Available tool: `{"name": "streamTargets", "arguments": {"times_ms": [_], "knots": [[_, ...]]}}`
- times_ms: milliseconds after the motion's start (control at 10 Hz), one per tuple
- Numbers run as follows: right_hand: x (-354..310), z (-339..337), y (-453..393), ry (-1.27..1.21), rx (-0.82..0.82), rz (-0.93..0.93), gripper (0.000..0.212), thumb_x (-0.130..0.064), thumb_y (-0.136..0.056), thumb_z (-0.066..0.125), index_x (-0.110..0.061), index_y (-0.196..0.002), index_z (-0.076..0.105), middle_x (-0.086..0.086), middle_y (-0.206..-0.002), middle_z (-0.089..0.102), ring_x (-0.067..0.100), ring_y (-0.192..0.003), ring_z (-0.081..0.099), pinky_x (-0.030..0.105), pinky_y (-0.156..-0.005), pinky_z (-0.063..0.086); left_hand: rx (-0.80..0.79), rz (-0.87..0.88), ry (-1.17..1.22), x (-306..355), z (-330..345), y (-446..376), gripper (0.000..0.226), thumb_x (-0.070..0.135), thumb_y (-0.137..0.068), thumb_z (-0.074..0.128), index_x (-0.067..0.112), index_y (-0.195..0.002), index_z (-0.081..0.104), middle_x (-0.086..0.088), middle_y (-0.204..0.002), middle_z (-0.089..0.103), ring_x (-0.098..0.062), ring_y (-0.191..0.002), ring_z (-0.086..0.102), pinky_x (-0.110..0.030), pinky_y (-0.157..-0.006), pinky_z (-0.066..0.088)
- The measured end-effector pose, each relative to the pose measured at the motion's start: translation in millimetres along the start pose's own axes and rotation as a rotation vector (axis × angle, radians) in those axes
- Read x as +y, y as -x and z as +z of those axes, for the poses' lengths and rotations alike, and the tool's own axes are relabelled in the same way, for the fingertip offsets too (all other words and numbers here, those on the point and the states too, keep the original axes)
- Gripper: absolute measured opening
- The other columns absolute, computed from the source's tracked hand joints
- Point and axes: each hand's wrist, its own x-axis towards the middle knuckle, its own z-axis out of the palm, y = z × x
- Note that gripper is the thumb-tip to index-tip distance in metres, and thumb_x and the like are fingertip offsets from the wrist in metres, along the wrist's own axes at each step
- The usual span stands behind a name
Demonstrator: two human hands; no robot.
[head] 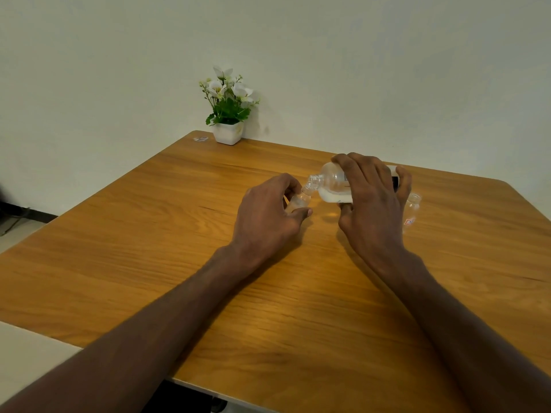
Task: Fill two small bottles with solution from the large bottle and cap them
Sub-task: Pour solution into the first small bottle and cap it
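Note:
My right hand point(372, 201) grips the large clear bottle point(331, 181), tipped on its side with its open neck pointing left. White solution pools along its lower side. The neck touches the mouth of a small clear bottle point(299, 201), which my left hand point(265, 210) holds tilted between fingers and thumb just above the wooden table point(208, 263). A second small clear bottle point(413, 210) with a red label stands uncapped to the right, partly hidden behind my right hand. No caps are in view.
A white pot of artificial white flowers point(228, 114) stands at the table's far corner against the wall, with a small clear item point(200, 139) beside it. A lighter surface point(29, 359) adjoins the table at lower left.

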Motion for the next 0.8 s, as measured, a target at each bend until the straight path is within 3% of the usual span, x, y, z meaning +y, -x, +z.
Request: {"name": "streamTargets", "arguments": {"times_ms": [800], "knots": [[-0.9,0.0,-0.1,-0.008,0.004,-0.003,0.086,-0.001,-0.072,0.081,-0.025,-0.148,0.049,0.000,-0.148,0.053,0.026,-0.143,0.043,0.061,-0.121,0.020,0.012,0.007,-0.012,0.3,0.4,0.5,0.039,0.042,-0.079,0.084,0.024,-0.109,0.067,0.012,-0.099,0.069,-0.008,-0.083,0.063,-0.036,-0.075,0.057]]}}
